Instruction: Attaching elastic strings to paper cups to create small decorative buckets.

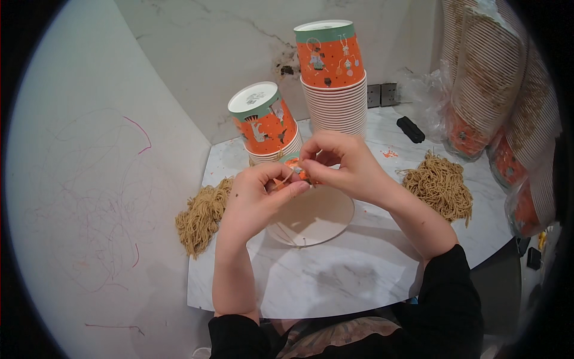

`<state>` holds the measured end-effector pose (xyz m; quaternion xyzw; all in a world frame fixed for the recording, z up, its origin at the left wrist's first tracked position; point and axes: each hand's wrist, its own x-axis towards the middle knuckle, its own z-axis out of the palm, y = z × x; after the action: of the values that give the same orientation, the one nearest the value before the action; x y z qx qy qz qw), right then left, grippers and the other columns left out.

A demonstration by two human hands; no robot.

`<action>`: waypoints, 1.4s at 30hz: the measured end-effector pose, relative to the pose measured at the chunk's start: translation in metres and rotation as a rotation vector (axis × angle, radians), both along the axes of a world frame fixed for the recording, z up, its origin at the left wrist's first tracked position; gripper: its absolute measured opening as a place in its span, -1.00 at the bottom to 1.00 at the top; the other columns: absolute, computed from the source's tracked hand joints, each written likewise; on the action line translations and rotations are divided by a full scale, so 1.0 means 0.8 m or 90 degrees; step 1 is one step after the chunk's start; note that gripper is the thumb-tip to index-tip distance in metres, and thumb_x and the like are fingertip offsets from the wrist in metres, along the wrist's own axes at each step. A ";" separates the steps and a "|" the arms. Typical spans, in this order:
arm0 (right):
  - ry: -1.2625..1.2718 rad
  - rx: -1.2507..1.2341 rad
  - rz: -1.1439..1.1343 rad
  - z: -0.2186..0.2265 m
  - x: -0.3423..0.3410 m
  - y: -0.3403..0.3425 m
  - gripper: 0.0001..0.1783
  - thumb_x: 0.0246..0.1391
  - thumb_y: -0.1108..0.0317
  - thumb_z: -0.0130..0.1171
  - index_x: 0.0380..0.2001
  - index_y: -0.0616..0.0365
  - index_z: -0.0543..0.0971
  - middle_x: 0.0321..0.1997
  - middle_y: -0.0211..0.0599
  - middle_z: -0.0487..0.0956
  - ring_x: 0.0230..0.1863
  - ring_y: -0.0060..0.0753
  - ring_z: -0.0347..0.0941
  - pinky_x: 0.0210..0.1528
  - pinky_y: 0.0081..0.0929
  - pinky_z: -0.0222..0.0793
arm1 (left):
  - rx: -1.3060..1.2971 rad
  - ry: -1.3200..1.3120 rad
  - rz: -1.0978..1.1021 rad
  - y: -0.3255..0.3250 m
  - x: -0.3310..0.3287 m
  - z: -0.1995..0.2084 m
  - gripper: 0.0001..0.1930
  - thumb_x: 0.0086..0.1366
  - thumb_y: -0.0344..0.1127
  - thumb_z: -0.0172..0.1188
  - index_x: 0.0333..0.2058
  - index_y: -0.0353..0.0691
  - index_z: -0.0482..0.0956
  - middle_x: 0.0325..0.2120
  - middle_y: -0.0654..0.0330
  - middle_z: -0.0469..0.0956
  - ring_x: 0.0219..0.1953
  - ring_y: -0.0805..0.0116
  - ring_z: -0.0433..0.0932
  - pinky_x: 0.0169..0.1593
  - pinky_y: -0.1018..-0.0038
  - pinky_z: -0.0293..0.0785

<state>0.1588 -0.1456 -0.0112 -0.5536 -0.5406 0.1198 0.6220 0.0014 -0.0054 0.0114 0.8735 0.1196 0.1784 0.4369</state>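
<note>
An orange paper bucket [311,214] lies tipped in front of me, its round white mouth toward me. A tan cord [291,232] hangs across the mouth, with a small knot at the lower rim. My left hand [260,190] is closed at the bucket's far left side, thumb and index finger pinched on the cord near the printed wall. Close beside it, my right hand [344,163] is also closed, its thumb and index fingertips pinched together over the bucket's far side, apparently on the cord's end. The fingers partly hide the cord and the bucket's base.
Upside-down nested buckets stand behind in a short stack [263,128] and a tall stack [330,60]. Tan cord bundles lie left [206,218] and right [439,186]. A black object [410,129] and orange scraps [389,154] lie nearby. Bagged bucket stacks [487,72] crowd the right.
</note>
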 end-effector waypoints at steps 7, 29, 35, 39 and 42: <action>-0.059 -0.036 0.061 0.001 0.003 -0.004 -0.86 0.10 0.43 0.29 -0.33 0.30 0.60 -0.39 -0.34 0.60 -0.35 -0.58 0.58 -0.27 -0.55 0.50 | -0.202 -0.046 -0.039 -0.005 -0.004 0.002 -0.77 0.43 -0.28 0.21 -0.31 -0.34 0.66 -0.51 0.34 0.60 -0.48 0.67 0.49 -0.43 0.65 0.39; 0.050 -0.102 0.271 -0.014 0.018 0.009 -0.88 0.15 0.41 0.32 -0.36 0.26 0.65 -0.42 -0.54 0.58 -0.38 -0.76 0.46 -0.32 -0.66 0.42 | -0.486 -0.264 -0.284 0.028 -0.014 0.008 -0.69 0.33 -0.29 0.03 -0.63 -0.16 0.32 -0.64 0.25 0.33 -0.60 0.50 0.27 -0.45 0.53 0.20; 0.117 -0.126 0.331 -0.020 0.014 0.015 -0.89 0.15 0.40 0.33 -0.35 0.23 0.67 -0.44 -0.54 0.60 -0.38 -0.77 0.46 -0.32 -0.69 0.39 | -0.587 -0.277 -0.321 0.037 -0.010 0.006 -0.67 0.32 -0.29 0.03 -0.66 -0.12 0.30 -0.67 0.28 0.31 -0.60 0.52 0.26 -0.45 0.52 0.22; 0.162 -0.154 0.336 -0.021 0.010 0.017 -0.88 0.14 0.38 0.32 -0.37 0.22 0.67 -0.43 -0.53 0.62 -0.38 -0.75 0.47 -0.31 -0.69 0.38 | -0.685 -0.277 -0.341 0.039 -0.006 0.002 -0.65 0.32 -0.29 0.02 -0.68 -0.10 0.30 -0.68 0.31 0.30 -0.61 0.53 0.23 -0.44 0.52 0.22; 0.230 -0.200 0.321 -0.017 0.012 0.016 -0.88 0.11 0.37 0.31 -0.40 0.21 0.66 -0.42 -0.51 0.62 -0.37 -0.74 0.48 -0.29 -0.68 0.37 | -0.709 -0.295 -0.386 0.039 -0.004 -0.003 -0.67 0.30 -0.29 0.02 -0.67 -0.17 0.33 -0.65 0.21 0.35 -0.59 0.47 0.31 -0.42 0.49 0.25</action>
<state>0.1685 -0.1327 -0.0252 -0.4613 -0.5162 0.4475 0.5661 -0.0016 0.0258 0.0088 0.4523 -0.1533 0.1426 0.8670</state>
